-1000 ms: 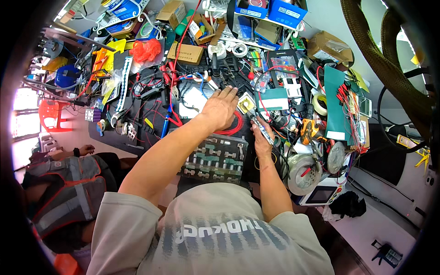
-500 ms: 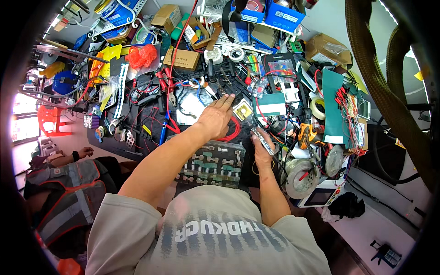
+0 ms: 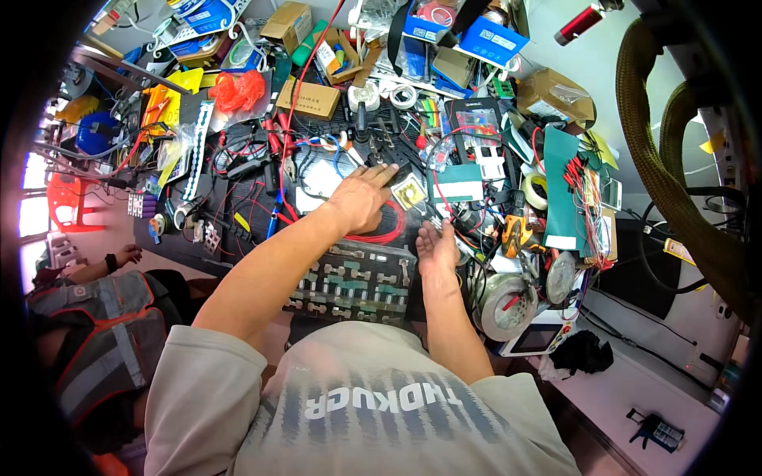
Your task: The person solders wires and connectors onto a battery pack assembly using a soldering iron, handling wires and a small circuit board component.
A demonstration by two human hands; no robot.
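My left hand (image 3: 361, 200) reaches across the worktable palm down, fingers stretched out, their tips by small dark tools. A small square piece with a yellow centre (image 3: 410, 193) lies just right of those fingers. The coil of red wire (image 3: 387, 232) curves beneath and beside that wrist. My right hand (image 3: 439, 250) is turned palm up with fingers loosely apart, and nothing shows in it. Close to it are some dark cables and a metal disc (image 3: 506, 305). Between my forearms, at the table's near edge, sits a panel with rows of metal clips (image 3: 353, 279).
An orange-black power drill (image 3: 517, 232), a green sheet (image 3: 565, 186) and bundled wires (image 3: 591, 198) crowd the right. Cardboard boxes (image 3: 308, 100) and a red plastic bag (image 3: 238, 93) lie farther back. Another person's hand (image 3: 127, 254) shows at the left.
The silvery metal object has left my right hand, which has turned palm up and opened. My left hand stays in nearly the same place on the table. The whole view has shifted slightly.
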